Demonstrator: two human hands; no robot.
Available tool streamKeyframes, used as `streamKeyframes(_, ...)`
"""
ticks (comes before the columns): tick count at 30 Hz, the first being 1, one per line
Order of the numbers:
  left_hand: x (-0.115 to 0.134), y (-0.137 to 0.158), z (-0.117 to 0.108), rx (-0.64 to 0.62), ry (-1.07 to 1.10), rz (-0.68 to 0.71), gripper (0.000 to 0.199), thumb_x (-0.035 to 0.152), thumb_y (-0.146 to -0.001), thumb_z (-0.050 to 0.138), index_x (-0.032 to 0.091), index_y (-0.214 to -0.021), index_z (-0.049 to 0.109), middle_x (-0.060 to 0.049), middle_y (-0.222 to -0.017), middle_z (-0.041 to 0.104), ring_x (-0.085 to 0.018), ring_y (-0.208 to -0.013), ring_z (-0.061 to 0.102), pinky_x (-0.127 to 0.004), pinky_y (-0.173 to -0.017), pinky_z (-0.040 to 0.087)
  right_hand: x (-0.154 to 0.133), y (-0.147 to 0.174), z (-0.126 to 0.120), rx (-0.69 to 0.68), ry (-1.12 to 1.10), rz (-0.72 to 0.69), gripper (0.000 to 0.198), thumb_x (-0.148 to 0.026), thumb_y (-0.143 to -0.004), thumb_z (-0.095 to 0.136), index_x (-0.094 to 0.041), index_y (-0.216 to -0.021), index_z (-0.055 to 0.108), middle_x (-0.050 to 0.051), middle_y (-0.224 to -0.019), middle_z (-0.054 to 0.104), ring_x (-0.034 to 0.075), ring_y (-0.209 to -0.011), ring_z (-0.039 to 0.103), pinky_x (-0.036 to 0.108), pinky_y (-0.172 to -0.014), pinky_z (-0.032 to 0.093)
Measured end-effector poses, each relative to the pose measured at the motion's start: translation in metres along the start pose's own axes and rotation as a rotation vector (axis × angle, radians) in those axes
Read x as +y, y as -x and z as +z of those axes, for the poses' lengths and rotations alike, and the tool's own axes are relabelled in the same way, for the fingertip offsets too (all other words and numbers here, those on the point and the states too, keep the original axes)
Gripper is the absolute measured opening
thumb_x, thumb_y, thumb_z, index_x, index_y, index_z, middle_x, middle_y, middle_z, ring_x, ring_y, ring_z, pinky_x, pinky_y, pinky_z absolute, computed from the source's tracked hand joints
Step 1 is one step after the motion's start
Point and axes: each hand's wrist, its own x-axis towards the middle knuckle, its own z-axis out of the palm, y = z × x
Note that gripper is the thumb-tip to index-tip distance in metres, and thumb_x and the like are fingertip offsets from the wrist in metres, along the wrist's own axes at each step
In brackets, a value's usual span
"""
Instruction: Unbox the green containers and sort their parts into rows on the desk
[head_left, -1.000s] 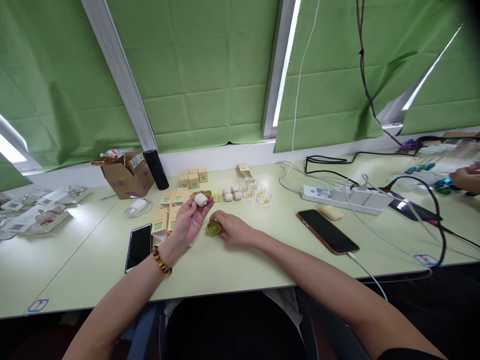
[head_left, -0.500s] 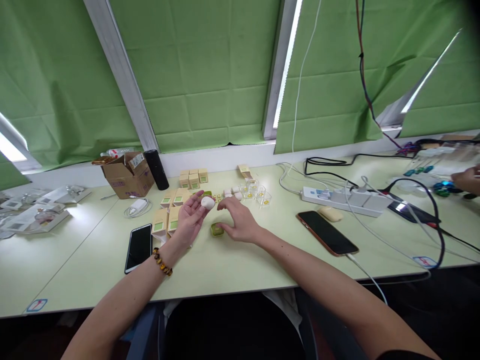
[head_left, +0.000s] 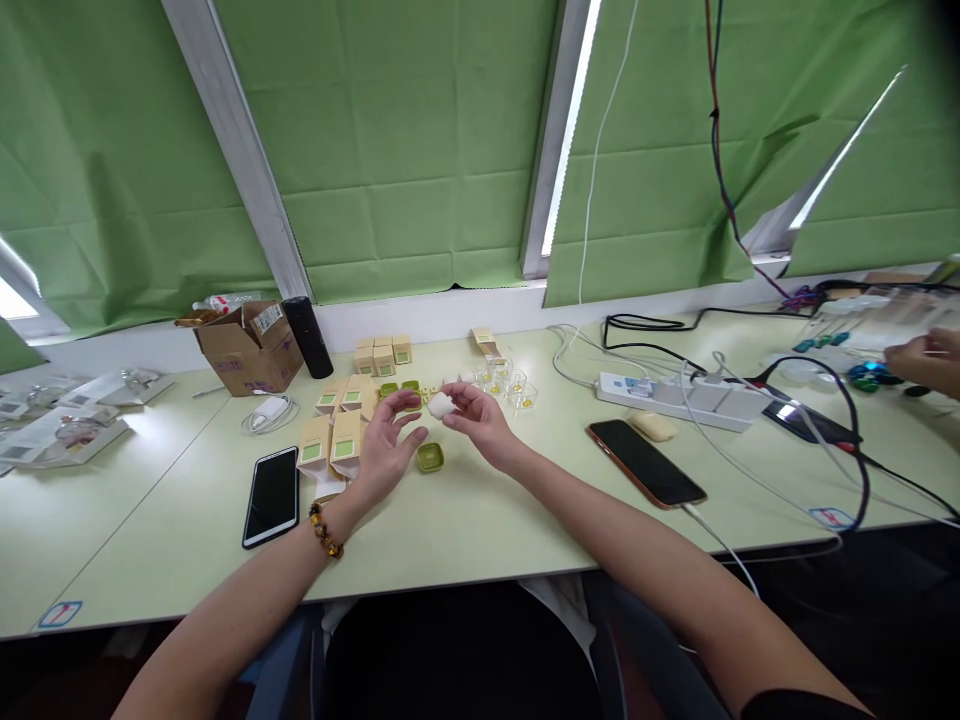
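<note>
The person's right hand (head_left: 486,430) grips a small, rounded white piece (head_left: 441,405) in its fingers, above the pale yellow-green bench (head_left: 487,540). The left hand (head_left: 386,452) is just beside the piece, its fingers spread and loosely curved. A small square olive-green dish (head_left: 430,458) sits between the hands; cream cardboard boxes with green labels (head_left: 348,427) stand beside the left hand.

No wording is showing legibly. White, blue-framed stickers (head_left: 60,614) with red marks are lying on the pale rectangular tabletop (head_left: 169,540) at eight and four o'clock; a white rectangular paper label (head_left: 268,318) is showing on the brown cardboard box (head_left: 255,362) at nine.
</note>
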Motion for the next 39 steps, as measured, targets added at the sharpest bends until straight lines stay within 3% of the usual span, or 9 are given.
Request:
streamKeyframes(3, -0.004, 0.0, -0.006, -0.006, -0.219, -0.028, 0.039, 0.027, -0.094, 0.07, 0.024, -0.131, 0.06, -0.012, -0.132, 0.064, -0.026, -0.126, 0.062, -0.046, -0.105, 0.056, 0.002, -0.01, -0.012, 0.04, -0.205, 0.106, 0.045, -0.038, -0.074, 0.088, -0.025, -0.111, 0.066, 0.005, -0.108, 0.073, 0.021, -0.098, 0.068, 0.035, -0.082, 0.056)
streamKeyframes(7, -0.007, 0.003, -0.008, -0.056, -0.505, -0.069, 0.031, 0.02, -0.092, 0.065, 0.025, -0.123, 0.064, -0.008, -0.13, 0.067, -0.025, -0.12, 0.064, -0.047, -0.103, 0.056, 0.006, -0.025, -0.034, 0.164, -0.206, 0.094, 0.047, -0.034, -0.069, 0.088, -0.026, -0.106, 0.059, 0.006, -0.118, 0.074, 0.023, -0.102, 0.069, 0.038, -0.085, 0.059)
streamKeyframes(9, -0.007, 0.005, -0.008, -0.089, -0.58, -0.076, 0.032, 0.019, -0.092, 0.063, 0.026, -0.124, 0.064, -0.007, -0.131, 0.067, -0.025, -0.12, 0.064, -0.046, -0.102, 0.055, 0.008, -0.031, -0.046, 0.247, -0.056, 0.059, 0.046, -0.032, -0.07, 0.085, -0.026, -0.105, 0.056, 0.006, -0.115, 0.074, 0.023, -0.102, 0.07, 0.039, -0.087, 0.059)
streamKeyframes(12, -0.005, 0.007, -0.007, -0.129, -0.647, -0.057, 0.031, 0.019, -0.093, 0.062, 0.026, -0.123, 0.063, -0.007, -0.131, 0.067, -0.026, -0.124, 0.062, -0.048, -0.106, 0.053, 0.009, -0.035, -0.062, 0.308, 0.387, -0.004, 0.036, -0.025, -0.078, 0.075, -0.025, -0.11, 0.058, 0.005, -0.11, 0.071, 0.022, -0.095, 0.068, 0.038, -0.086, 0.057)
streamKeyframes(17, -0.001, 0.008, -0.007, -0.171, -0.722, -0.063, 0.028, 0.019, -0.093, 0.061, 0.025, -0.121, 0.064, -0.007, -0.129, 0.068, -0.028, -0.128, 0.06, -0.051, -0.111, 0.05, 0.006, -0.027, -0.068, 0.025, 1.09, 0.063, 0.031, -0.011, -0.091, 0.062, -0.023, -0.119, 0.066, 0.01, -0.119, 0.068, 0.024, -0.097, 0.066, 0.034, -0.081, 0.05)
streamKeyframes(22, 0.001, 0.009, -0.007, -0.194, -0.75, -0.087, 0.025, 0.022, -0.094, 0.061, 0.025, -0.118, 0.064, -0.007, -0.126, 0.069, -0.029, -0.128, 0.059, -0.052, -0.113, 0.048, 0.007, -0.023, -0.064, -0.15, 1.439, 0.216, 0.038, -0.008, -0.091, 0.061, -0.022, -0.125, 0.068, 0.013, -0.133, 0.062, 0.023, -0.092, 0.069, 0.029, -0.066, 0.042)
streamKeyframes(31, -0.002, 0.009, -0.006, -0.178, -0.68, -0.046, 0.024, 0.02, -0.09, 0.065, 0.026, -0.114, 0.067, -0.008, -0.119, 0.071, -0.033, -0.123, 0.061, -0.056, -0.108, 0.05, 0.012, -0.022, -0.058, -0.224, 1.522, 0.249, 0.037, -0.011, -0.093, 0.059, -0.017, -0.129, 0.062, 0.017, -0.13, 0.063, 0.029, -0.099, 0.07, 0.034, -0.065, 0.046)
streamKeyframes(39, -0.002, 0.01, -0.007, -0.182, -0.693, -0.068, 0.025, 0.021, -0.09, 0.066, 0.025, -0.115, 0.067, -0.009, -0.12, 0.071, -0.033, -0.124, 0.061, -0.056, -0.11, 0.049, 0.005, -0.02, -0.055, -0.184, 1.509, 0.308, 0.056, -0.007, -0.086, 0.061, -0.019, -0.14, 0.05, 0.017, -0.138, 0.056, 0.03, -0.103, 0.07, 0.034, -0.071, 0.048)
